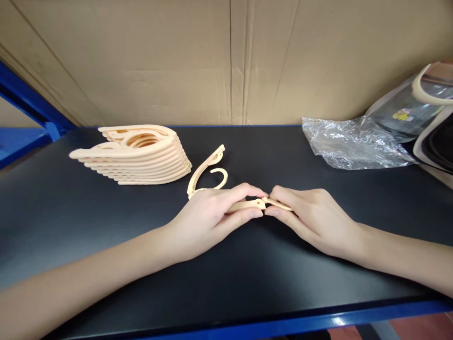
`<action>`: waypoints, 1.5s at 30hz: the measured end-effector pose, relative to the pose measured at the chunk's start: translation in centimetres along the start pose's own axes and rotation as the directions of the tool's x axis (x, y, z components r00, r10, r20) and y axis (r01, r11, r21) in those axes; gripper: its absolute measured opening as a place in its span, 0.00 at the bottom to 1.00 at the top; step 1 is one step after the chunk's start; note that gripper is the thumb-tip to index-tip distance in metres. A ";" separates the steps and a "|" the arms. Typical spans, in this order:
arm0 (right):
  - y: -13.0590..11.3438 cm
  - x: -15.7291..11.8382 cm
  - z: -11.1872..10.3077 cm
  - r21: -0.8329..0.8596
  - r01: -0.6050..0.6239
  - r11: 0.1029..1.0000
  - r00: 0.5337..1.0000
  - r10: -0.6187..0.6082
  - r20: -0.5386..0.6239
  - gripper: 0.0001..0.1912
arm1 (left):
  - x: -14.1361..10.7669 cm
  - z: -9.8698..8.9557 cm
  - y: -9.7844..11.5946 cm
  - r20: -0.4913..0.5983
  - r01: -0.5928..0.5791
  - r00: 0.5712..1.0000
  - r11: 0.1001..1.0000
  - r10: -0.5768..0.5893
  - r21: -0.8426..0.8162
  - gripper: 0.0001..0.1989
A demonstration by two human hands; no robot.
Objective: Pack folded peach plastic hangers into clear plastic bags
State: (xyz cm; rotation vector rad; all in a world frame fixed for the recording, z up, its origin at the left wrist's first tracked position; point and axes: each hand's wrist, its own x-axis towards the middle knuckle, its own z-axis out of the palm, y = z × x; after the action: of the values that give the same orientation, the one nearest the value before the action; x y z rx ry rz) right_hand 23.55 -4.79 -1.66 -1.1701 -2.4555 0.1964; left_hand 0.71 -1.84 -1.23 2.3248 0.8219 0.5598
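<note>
A cream plastic folding hanger (205,171) with a curved hook lies angled near the middle of the black table. My left hand (215,212) is closed on one of its arms, thumb below and fingers above. My right hand (314,219) pinches a thin cream piece (278,204) whose end meets the tip of that arm between my hands. The fingertips of both hands nearly touch. Part of the hanger is hidden behind my left hand.
A neat stack of cream folded hangers (141,163) stands at the back left. Crumpled clear plastic (354,144) and a clear bag with a cream-rimmed item (406,113) lie back right. Cardboard (159,61) rises behind the black table (226,283).
</note>
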 end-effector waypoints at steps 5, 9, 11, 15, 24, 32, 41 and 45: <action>-0.1 0.0 0.0 -0.016 0.033 0.999 0.999 -0.034 -0.037 0.18 | 0.0 0.1 0.2 0.002 0.022 1.000 1.000 -0.022 -0.005 0.14; 0.0 0.0 0.0 -0.021 0.055 0.998 0.998 -0.055 -0.043 0.17 | 0.0 0.1 0.2 -0.009 -0.002 1.000 1.000 0.001 -0.025 0.12; 0.0 0.0 0.0 -0.018 0.068 0.997 0.997 -0.069 -0.039 0.17 | 0.0 0.2 0.2 -0.017 -0.017 1.000 0.999 0.016 -0.041 0.12; -0.1 -0.1 0.1 -0.004 0.081 0.997 0.996 -0.081 -0.038 0.16 | 0.0 0.2 0.1 -0.018 -0.019 1.000 0.998 0.018 -0.053 0.11; -0.2 0.0 0.1 0.044 0.035 0.998 0.999 -0.034 -0.024 0.14 | 0.0 0.2 0.4 -0.009 0.001 1.000 0.997 -0.002 -0.077 0.12; -0.2 -0.1 0.1 0.067 0.032 0.997 0.999 -0.031 -0.013 0.14 | 0.0 0.2 0.3 -0.027 -0.041 0.999 0.994 0.039 -0.101 0.12; -0.2 0.0 0.1 0.098 0.000 0.995 1.000 0.002 -0.026 0.14 | 0.0 0.1 0.2 -0.046 -0.053 0.998 0.995 0.049 -0.083 0.11; -0.2 0.0 0.1 0.097 0.012 0.995 0.999 -0.009 -0.033 0.13 | 0.1 0.2 0.1 -0.041 -0.042 0.998 0.997 0.040 -0.068 0.12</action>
State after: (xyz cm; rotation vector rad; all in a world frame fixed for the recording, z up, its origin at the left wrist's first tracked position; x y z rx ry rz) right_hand 23.34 -4.96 -1.72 -1.1103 -2.3954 0.2879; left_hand 0.91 -1.95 -1.32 2.2792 0.7626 0.6436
